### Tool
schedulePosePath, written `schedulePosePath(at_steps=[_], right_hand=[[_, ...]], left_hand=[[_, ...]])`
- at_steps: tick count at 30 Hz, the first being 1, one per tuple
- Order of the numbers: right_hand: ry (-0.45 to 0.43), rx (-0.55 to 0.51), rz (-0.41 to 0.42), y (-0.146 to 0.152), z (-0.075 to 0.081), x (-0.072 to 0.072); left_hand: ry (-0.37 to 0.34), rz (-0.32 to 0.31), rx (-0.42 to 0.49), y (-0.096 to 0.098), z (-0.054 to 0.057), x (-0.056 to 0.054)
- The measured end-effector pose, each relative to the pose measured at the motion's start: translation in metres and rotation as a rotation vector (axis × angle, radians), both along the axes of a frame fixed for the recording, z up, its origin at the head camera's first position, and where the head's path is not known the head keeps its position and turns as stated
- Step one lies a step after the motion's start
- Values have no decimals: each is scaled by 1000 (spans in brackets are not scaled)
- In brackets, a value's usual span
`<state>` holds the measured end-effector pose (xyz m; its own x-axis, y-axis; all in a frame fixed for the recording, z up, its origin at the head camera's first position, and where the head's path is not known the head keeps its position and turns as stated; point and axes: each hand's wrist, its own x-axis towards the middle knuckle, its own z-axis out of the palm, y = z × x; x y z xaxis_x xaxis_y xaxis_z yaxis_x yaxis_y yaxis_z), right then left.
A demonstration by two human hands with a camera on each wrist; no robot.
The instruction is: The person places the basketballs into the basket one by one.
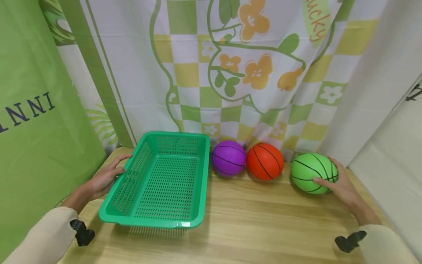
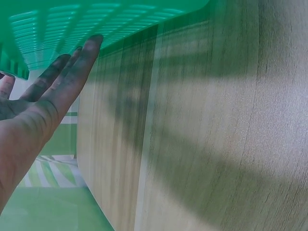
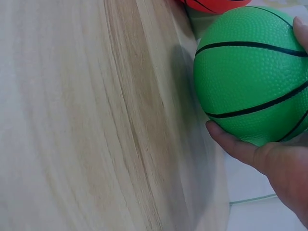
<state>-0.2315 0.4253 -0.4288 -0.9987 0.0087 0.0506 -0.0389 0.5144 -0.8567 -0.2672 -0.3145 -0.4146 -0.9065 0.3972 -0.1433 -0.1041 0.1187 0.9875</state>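
Observation:
My left hand (image 1: 104, 179) is at the left side of a green plastic basket (image 1: 206, 176). In the left wrist view its fingers (image 2: 72, 77) lie nearly straight against the slotted outer wall. The basket has perforated walls and floor, and nothing lies in it. At the right, my right hand (image 1: 344, 187) holds a green toy basketball (image 1: 310, 172) with black lines, the thumb on its near side and the other fingers round its far right side. In the right wrist view, the green ball (image 3: 250, 77) shows a pebbled surface, with a fingertip at its lower edge.
A purple ball (image 1: 228, 158) and a red ball (image 1: 265, 161) sit side by side between the basket and the green ball. Behind the wooden table (image 1: 257, 223) hangs a patterned curtain (image 1: 188, 73). Green cloth (image 1: 39, 154) borders the left, and a pale wall (image 1: 392, 146) the right.

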Motion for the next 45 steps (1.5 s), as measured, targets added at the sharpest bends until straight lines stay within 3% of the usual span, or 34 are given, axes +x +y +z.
schedulePosePath(at_steps=[13, 26, 37, 45], right_hand=[[80, 48, 25, -6, 12, 14], [156, -11, 79, -36, 35, 27], [136, -72, 125, -52, 47, 31], [154, -46, 151, -65, 60, 36]], left_hand=[[16, 12, -19, -4, -2, 1], [-2, 39, -48, 0, 0, -3], [-6, 29, -26, 2, 8, 1], [-6, 23, -24, 3, 4, 2]])
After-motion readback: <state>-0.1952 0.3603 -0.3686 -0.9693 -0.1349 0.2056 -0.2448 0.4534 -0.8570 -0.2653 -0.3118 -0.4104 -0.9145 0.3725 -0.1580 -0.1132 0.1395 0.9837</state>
